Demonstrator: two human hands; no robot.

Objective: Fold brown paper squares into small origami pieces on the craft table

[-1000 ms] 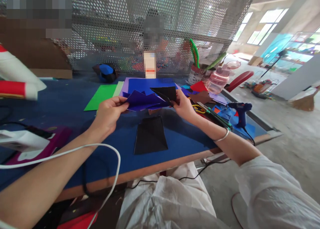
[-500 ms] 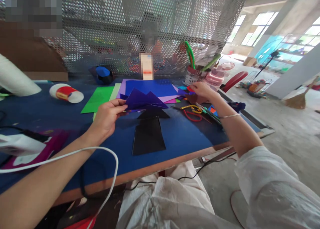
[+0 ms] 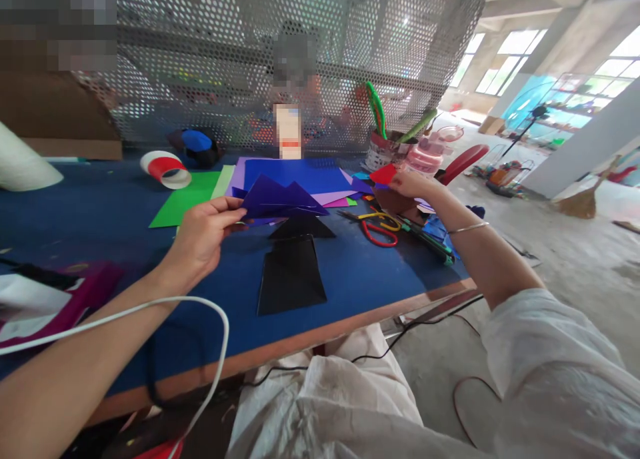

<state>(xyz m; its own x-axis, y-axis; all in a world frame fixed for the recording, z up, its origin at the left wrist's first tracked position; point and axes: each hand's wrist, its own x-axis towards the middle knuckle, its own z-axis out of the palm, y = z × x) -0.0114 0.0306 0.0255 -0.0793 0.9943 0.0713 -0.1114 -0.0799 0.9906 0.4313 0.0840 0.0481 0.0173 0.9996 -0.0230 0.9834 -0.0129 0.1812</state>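
My left hand (image 3: 203,235) pinches the left end of a folded purple paper (image 3: 285,195) with pointed peaks, held just above the table. Below it on the table lie a black paper triangle (image 3: 303,227) and a larger black paper piece (image 3: 293,275), whose lower edge is wider. Out to the right, my right hand (image 3: 413,182) has its fingers closed at the edge of a red paper piece (image 3: 384,175), over a pile of coloured scraps. Brown paper (image 3: 400,204) shows under that hand. The tips of the right fingers are partly hidden.
Scissors with red and yellow handles (image 3: 380,229) and a green cutter (image 3: 430,240) lie right of centre. Coloured sheets (image 3: 295,175) are stacked at the back. A red-and-white paper cup (image 3: 166,169) lies on its side. A white cable (image 3: 220,332) loops over my left forearm.
The red paper shows more beside my right fingers, which have shifted slightly. The cup has rolled right and back, onto the green sheet's edge. My left hand still holds the purple paper.
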